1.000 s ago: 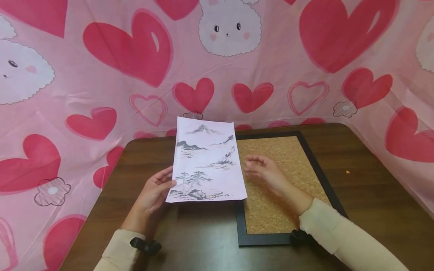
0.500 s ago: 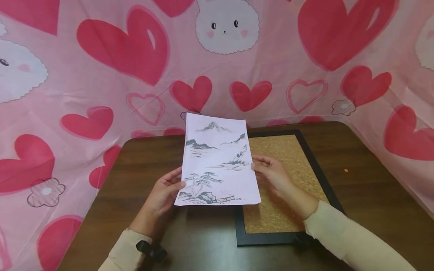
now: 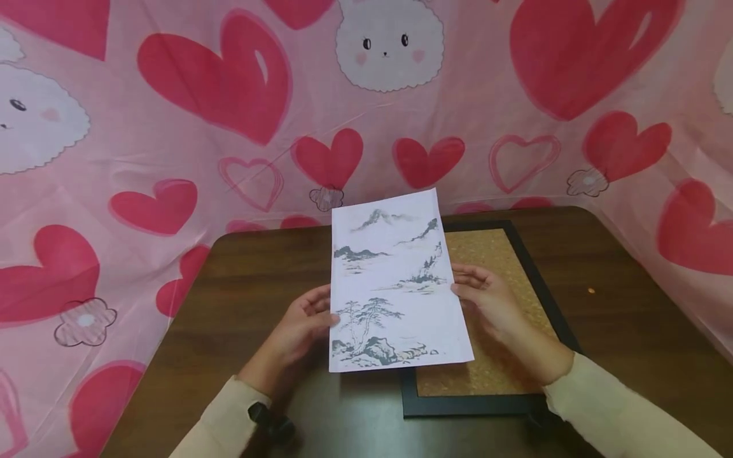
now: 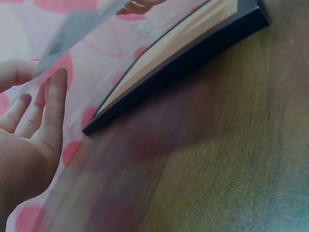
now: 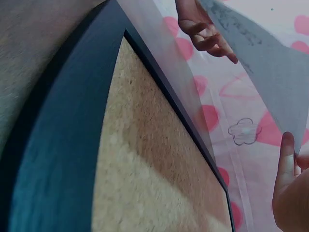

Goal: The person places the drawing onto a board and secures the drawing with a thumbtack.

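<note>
A paper sheet (image 3: 395, 286) is held above the desk (image 3: 258, 267), between a person's left grip (image 3: 300, 327) at its left edge and right grip (image 3: 494, 302) at its right. A framed board (image 3: 487, 378) lies on the desk, partly behind the sheet and right grip. A small object (image 3: 591, 291) sits right of the board; a cloth (image 3: 469, 95) hangs behind the desk.

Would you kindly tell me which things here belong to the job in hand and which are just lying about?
In the job:
printed sheet, held by left hand and right hand
framed corkboard, probably

Lying about, apparently:
small orange object on the table
</note>
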Motion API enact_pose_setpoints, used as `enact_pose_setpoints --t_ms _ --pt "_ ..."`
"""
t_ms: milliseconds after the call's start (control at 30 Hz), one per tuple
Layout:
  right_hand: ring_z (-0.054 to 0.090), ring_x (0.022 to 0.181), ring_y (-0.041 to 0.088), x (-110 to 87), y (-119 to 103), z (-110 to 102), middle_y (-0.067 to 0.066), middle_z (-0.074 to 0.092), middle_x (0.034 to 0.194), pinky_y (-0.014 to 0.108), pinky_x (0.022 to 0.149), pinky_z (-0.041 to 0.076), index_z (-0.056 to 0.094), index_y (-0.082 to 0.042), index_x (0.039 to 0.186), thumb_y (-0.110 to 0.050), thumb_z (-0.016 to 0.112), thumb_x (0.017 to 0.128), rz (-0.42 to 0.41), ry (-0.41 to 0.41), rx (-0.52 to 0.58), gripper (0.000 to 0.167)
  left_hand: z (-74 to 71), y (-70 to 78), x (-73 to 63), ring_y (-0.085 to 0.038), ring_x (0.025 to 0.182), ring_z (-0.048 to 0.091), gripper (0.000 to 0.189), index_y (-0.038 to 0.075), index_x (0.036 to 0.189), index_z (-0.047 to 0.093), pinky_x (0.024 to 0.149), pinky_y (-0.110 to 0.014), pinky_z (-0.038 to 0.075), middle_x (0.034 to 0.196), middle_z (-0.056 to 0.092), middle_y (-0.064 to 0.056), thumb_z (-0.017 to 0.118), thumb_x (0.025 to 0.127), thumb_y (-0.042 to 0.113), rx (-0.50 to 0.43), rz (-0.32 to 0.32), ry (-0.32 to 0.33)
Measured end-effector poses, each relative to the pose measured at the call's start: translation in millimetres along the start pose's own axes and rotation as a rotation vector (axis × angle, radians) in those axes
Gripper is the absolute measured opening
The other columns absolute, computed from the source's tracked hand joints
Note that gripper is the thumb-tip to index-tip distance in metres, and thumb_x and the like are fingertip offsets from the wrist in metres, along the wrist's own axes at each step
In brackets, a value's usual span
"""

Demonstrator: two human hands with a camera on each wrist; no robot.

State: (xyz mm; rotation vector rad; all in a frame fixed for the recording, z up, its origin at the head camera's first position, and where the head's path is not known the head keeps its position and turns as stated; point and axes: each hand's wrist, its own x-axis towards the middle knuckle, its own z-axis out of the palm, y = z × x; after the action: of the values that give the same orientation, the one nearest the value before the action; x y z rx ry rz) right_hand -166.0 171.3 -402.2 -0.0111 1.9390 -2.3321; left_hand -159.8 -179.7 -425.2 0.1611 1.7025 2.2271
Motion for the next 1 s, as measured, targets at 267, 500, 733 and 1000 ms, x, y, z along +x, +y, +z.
enact_pose_setpoints --t_ms 267,500,733,1000 --pt "0.065 0.089 0.011 -10.2 -1.9 -15.0 -0.003 0.068 0.099 0.027 0.075 0.057 0.058 -0.005 0.128 -0.002 0.066 0.092 0.042 0.025 -0.014 0.037 12.6 7.0 12.4 -0.025 0.085 0.068 0.051 -0.001 0.138 0.047 0.070 -0.039 0.059 0.108 0.066 -0.013 0.062 0.089 -0.004 0.065 -0.050 0.050" --pt "0.067 0.087 0.010 -16.5 -1.9 -36.6 -0.004 0.070 0.099 0.027 0.072 0.058 0.067 -0.018 0.114 -0.001 0.066 0.091 0.008 -0.015 -0.001 0.028 29.2 0.1 19.7 -0.025 0.084 0.068 0.049 -0.002 0.135 0.050 0.070 -0.040 0.059 0.106 0.067 -0.013 0.065 0.088 -0.006 0.087 -0.067 0.047" --pt "0.068 0.090 0.012 -22.6 -6.7 -62.4 -0.005 0.071 0.103 0.028 0.075 0.058 0.068 -0.016 0.118 -0.002 0.067 0.091 0.016 -0.041 -0.012 0.031 49.6 -12.4 23.5 -0.025 0.082 0.068 0.047 -0.003 0.131 0.052 0.069 -0.042 0.059 0.104 0.067 -0.016 0.065 0.086 -0.008 0.074 -0.047 0.021" --pt "0.068 0.089 0.012 -23.0 -4.7 -90.5 -0.005 0.071 0.103 0.028 0.073 0.058 0.069 -0.020 0.115 0.003 0.065 0.091 0.000 -0.074 -0.040 0.033 70.5 -26.4 32.8 -0.025 0.078 0.068 0.046 -0.004 0.129 0.055 0.067 -0.043 0.060 0.098 0.067 -0.016 0.067 0.084 -0.010 0.058 -0.053 0.032"
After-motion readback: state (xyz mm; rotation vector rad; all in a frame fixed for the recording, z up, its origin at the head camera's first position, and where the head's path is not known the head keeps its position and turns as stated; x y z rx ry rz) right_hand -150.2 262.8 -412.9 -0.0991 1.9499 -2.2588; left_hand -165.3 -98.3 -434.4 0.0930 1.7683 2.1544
